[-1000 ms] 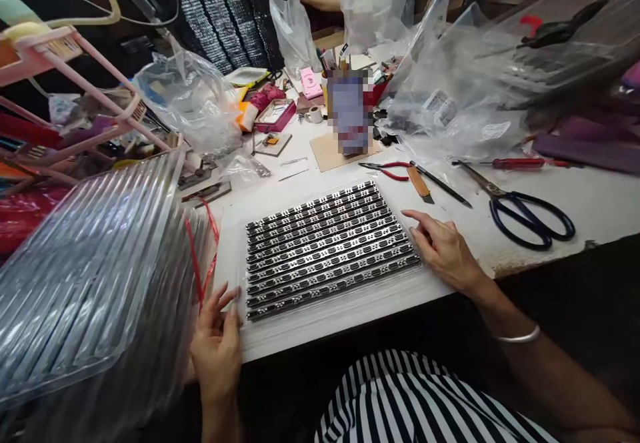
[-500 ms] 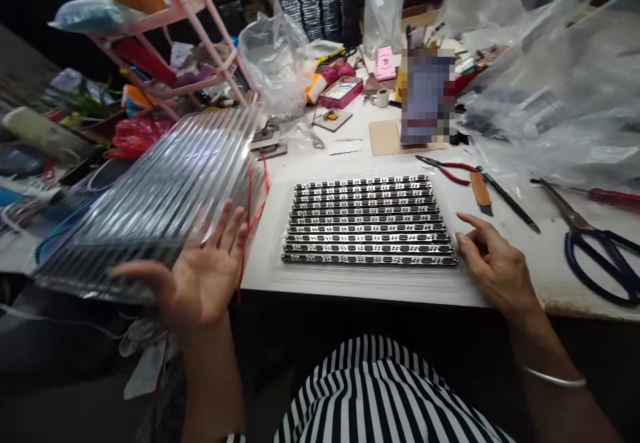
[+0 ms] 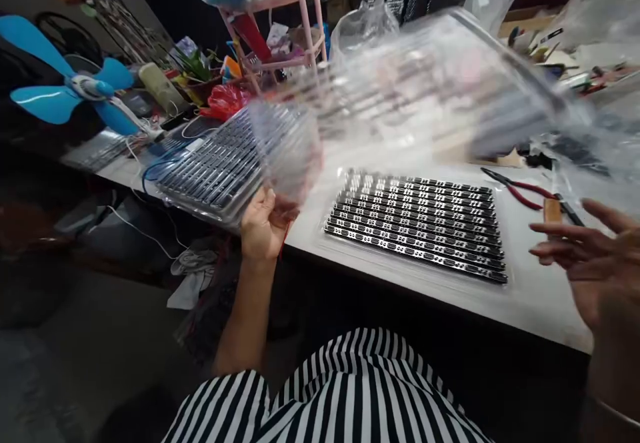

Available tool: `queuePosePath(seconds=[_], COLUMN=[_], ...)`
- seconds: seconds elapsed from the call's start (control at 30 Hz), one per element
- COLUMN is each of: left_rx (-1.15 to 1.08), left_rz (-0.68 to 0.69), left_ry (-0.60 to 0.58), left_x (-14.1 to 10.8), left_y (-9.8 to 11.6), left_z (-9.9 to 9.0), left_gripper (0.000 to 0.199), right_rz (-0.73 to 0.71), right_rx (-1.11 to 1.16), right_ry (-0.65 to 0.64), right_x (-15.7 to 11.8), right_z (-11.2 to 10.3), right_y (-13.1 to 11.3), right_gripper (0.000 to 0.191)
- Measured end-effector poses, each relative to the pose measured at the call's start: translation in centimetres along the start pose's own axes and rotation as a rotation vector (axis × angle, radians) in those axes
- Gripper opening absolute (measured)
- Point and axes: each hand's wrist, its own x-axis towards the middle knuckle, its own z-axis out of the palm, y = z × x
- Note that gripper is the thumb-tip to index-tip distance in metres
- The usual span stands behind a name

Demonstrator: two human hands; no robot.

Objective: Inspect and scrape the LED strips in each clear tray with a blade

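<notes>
White worktable (image 3: 530, 296), front edge towards me. On it: 1 clear plastic tray of black perforated metal strips (image 3: 417, 224), lying flat near the front edge. Above the tray: 1 clear ribbed plastic cover (image 3: 400, 89), blurred, tilted, raised off the table. My left hand (image 3: 264, 224) is clamped on the cover's lower left corner. My right hand (image 3: 590, 256) hovers at the right, fingers spread apart, touching nothing. Behind the tray: red-handled pliers (image 3: 517, 187). Left: a stack of filled clear trays (image 3: 210, 173); blue fan (image 3: 65, 93); pink rack (image 3: 295, 23).
</notes>
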Motion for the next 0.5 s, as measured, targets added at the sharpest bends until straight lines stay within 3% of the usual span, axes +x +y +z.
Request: queuePosePath(seconds=[0.07,0.13,0.3,0.4,0.5], left_rx=[0.139,0.361,0.651,0.733,0.798], left_rz=[-0.035,-0.014,0.096,0.129,0.152], left_ry=[-0.052,-0.103,-0.159,-0.206,-0.272], left_x=[0.4,1.0,2.5,3.0,3.3], left_y=[-1.5,-3.3,-6.5,-7.0,-7.0], left_z=[-0.5,-0.9,-1.7,-1.9,-1.9], left_gripper=[0.041,0.05,0.038,0.037,0.038], right_rz=[0.173,0.314,0.507,0.46,0.229], right_rx=[0.216,0.302,0.166,0.062,-0.233], right_ry=[-0.194,-0.271,-0.185,-0.204,-0.164], right_x=[0.8,1.2,0.9,0.8,1.1], right_z=[0.4,1.1,2.6,2.0,0.6], right_y=[-1.0,-1.6,-1.0,0.7,2.5], right_gripper=[0.061,0.063,0.085,0.084,0.075])
